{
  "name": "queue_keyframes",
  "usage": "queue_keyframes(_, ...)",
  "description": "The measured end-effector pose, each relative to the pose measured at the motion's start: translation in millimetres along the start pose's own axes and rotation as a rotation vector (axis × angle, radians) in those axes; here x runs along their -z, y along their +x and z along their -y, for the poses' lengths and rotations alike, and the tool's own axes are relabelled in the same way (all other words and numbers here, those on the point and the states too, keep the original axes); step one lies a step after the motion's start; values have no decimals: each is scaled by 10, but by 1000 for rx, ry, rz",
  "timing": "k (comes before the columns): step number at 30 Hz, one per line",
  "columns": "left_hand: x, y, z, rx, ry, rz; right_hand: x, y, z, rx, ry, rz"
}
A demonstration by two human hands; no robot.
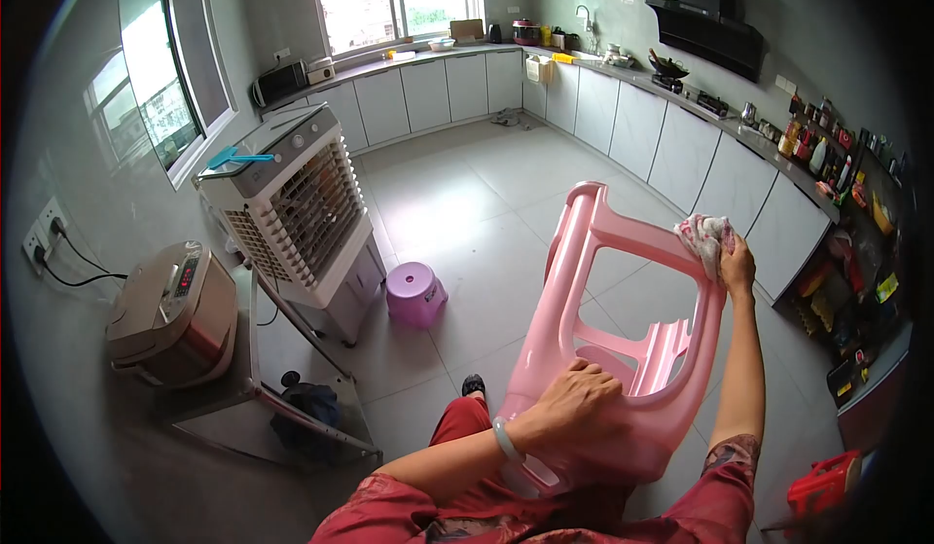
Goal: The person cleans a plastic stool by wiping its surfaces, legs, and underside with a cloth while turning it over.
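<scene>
A pink plastic chair [551, 335] is held up in front of me, tilted, with its legs pointing away. My left hand [574, 400] grips the near part of the chair, its fingers curled over the plastic. At the far right leg, my right hand [738, 267] holds a white and red cloth [704, 238] pressed against the chair. The chair hides part of my lap and some of the floor.
A purple stool [415, 294] stands on the floor beside an air cooler [316, 208]. At left, a rice cooker [175, 315] sits on a metal-edged table. Cabinets [662, 145] line the back and right; a red object [823, 484] lies lower right.
</scene>
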State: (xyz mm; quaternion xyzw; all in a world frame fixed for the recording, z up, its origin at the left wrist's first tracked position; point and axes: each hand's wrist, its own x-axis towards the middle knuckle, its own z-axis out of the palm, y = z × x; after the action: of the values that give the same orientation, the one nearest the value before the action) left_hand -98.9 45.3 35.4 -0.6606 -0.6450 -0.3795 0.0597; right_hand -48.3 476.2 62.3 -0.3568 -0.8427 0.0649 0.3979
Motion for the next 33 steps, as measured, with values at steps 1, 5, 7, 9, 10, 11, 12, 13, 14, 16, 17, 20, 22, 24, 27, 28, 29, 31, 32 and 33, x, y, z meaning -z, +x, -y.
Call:
queue_keyframes(1,-5,-1,-1,7,7,10,14,-16,-8,0,15,19)
queue_keyframes(5,-8,-24,-6,-26,12,-16,122,-198,9,30,53,38)
queue_keyframes(7,-19,-36,-18,-14,14,8,228,-389,18,68,77,42)
queue_keyframes(9,-14,-33,-20,-20,10,5,357,-594,32,111,119,67)
queue_keyframes(10,-7,-32,-26,-22,8,5,432,-705,54,127,145,80)
queue_keyframes(11,3,-31,-34,-20,10,9,522,-828,109,142,172,92)
queue_keyframes(12,15,-27,-41,-18,14,13,601,-955,168,156,199,102)
queue_keyframes(13,20,-24,-45,-17,17,17,654,-1091,226,167,206,74)
queue_keyframes(14,12,-24,-46,-17,25,15,700,-1234,293,178,211,45)
queue_keyframes(16,-12,-30,-43,-18,41,10,882,-1499,510,191,184,58)
queue_keyframes(17,-26,-35,-41,-7,39,19,1003,-1627,642,192,152,100)
queue_keyframes(20,-45,-41,-51,19,34,42,1218,-1998,929,251,124,69)
queue_keyframes(22,-17,-30,-85,22,30,47,1401,-2300,1131,247,144,81)
queue_keyframes(24,76,24,-181,65,0,40,1528,-2598,1328,219,204,117)
queue_keyframes(27,97,40,-169,83,-19,71,1624,-2933,1529,227,293,156)
queue_keyframes(28,87,35,-143,80,-21,88,1611,-3040,1548,237,299,158)
queue_keyframes(29,81,31,-129,87,-18,119,1618,-3082,1591,241,314,144)
queue_keyframes(31,71,12,-110,98,-13,180,1642,-3159,1669,246,344,115)
queue_keyframes(32,72,7,-102,87,-54,148,1645,-3192,1684,216,332,115)
queue_keyframes(33,71,10,-93,75,-95,116,1663,-3204,1691,233,327,132)
